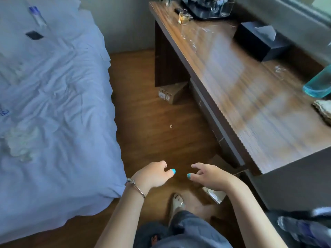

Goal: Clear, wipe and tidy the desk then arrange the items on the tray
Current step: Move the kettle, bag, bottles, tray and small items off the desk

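Two hands, one desk (250,104), one tray (206,11), one tissue box (258,42), one perfume bottle (183,18), one bed (53,104), one cardboard box (172,93).

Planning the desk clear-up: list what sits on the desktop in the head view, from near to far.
Cloth → teal bottle → black tissue box → perfume bottle → black tray.

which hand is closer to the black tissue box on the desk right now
Right. The right hand hangs over the floor beside the desk's near corner, below the black tissue box. The left hand hangs farther away, toward the bed.
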The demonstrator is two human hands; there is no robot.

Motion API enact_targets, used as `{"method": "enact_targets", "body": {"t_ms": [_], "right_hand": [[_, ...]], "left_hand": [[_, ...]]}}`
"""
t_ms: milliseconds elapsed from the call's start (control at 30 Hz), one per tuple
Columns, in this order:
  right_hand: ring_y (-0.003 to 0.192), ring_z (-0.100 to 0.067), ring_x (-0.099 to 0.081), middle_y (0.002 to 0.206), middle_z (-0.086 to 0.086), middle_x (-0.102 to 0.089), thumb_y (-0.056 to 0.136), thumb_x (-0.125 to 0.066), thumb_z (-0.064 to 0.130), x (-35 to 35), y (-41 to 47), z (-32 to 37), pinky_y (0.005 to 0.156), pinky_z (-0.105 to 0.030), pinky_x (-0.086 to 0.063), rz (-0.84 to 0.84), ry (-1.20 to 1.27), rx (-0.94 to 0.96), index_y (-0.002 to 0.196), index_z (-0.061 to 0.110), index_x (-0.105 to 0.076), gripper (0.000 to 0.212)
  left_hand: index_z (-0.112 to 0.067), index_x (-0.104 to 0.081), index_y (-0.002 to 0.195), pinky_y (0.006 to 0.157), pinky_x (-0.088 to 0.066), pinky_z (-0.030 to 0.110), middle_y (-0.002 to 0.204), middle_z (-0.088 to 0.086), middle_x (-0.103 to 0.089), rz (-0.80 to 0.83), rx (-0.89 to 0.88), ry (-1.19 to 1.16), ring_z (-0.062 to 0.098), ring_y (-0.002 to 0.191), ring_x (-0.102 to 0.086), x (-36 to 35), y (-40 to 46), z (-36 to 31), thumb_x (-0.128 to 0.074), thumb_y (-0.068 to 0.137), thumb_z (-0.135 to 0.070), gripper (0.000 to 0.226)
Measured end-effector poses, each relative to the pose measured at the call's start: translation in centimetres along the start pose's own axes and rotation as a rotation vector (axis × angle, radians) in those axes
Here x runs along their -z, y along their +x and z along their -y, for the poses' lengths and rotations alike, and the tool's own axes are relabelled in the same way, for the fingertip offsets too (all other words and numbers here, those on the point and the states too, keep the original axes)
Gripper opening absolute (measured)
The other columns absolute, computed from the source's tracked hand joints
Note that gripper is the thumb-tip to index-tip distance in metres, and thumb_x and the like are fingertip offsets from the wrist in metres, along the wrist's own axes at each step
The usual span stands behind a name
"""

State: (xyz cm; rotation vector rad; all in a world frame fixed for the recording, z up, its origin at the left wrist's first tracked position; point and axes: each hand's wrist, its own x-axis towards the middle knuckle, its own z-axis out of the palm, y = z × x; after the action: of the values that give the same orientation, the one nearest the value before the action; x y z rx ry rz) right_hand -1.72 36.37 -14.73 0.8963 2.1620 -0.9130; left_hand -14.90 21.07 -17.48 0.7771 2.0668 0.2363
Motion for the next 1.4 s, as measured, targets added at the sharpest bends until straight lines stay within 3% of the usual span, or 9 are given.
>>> {"method": "enact_targets", "body": {"t_ms": [233,433,667,900,1200,1400], "right_hand": [[0.132,-0.019,-0.048,0.148,0.002,-0.046,0.095,-0.051,0.052,7.5,7.5,7.8,0.105,-0.034,-0.046,-0.005,-0.081,0.082,0.148,0.03,-0.035,0.06],[0.134,-0.021,-0.047,0.149,0.002,-0.044,0.095,-0.051,0.05,16.6,15.5,13.7,0.106,-0.036,-0.046,-0.083,-0.105,0.128,0.148,0.029,-0.035,0.059],[0.127,-0.018,-0.052,0.142,0.002,-0.052,0.098,-0.049,0.047,25.6,21.0,19.0,0.101,-0.029,-0.045,-0.216,-0.057,0.137,0.146,0.027,-0.036,0.054],[0.131,-0.02,-0.048,0.147,0.004,-0.046,0.097,-0.044,0.056,32.4,28.1,23.6,0.106,-0.034,-0.045,-0.248,-0.082,-0.018,0.148,0.029,-0.034,0.059],[0.127,-0.017,-0.048,0.143,0.007,-0.048,0.088,-0.047,0.069,40.0,35.0,30.0,0.106,-0.033,-0.042,-0.392,0.196,-0.26,0.142,0.039,-0.039,0.063],[0.13,-0.021,-0.046,0.146,0.004,-0.046,0.09,-0.047,0.066,44.4,37.9,32.2,0.107,-0.036,-0.037,-0.368,0.264,-0.338,0.144,0.037,-0.036,0.062]], "left_hand": [[-0.026,-0.04,0.141,0.094,-0.047,0.03,0.136,-0.002,-0.051,-0.024,-0.049,-0.004,0.015,0.113,-0.054,9.6,7.0,0.3,-0.036,0.097,-0.057,0.054],[-0.029,-0.034,0.144,0.102,-0.044,0.034,0.147,-0.002,-0.043,-0.022,-0.038,-0.024,0.019,0.128,-0.047,20.7,14.2,0.4,-0.037,0.095,-0.061,0.058],[-0.029,-0.034,0.144,0.103,-0.044,0.036,0.149,-0.003,-0.04,-0.084,-0.089,-0.055,0.02,0.131,-0.044,33.0,21.0,0.3,-0.035,0.094,-0.063,0.06],[-0.025,-0.029,0.148,0.109,-0.038,0.039,0.155,0.0,-0.031,-0.022,-0.19,0.118,0.023,0.139,-0.036,44.2,30.1,-1.3,-0.035,0.097,-0.058,0.061],[-0.019,-0.03,0.149,0.107,-0.04,0.037,0.151,0.004,-0.037,0.05,-0.377,0.31,0.024,0.133,-0.042,58.8,38.1,-3.2,-0.036,0.099,-0.053,0.06],[-0.016,-0.028,0.15,0.097,-0.042,0.031,0.148,0.007,-0.039,0.057,-0.462,0.388,0.022,0.128,-0.047,64.8,42.2,-6.8,-0.038,0.099,-0.05,0.062]]}}
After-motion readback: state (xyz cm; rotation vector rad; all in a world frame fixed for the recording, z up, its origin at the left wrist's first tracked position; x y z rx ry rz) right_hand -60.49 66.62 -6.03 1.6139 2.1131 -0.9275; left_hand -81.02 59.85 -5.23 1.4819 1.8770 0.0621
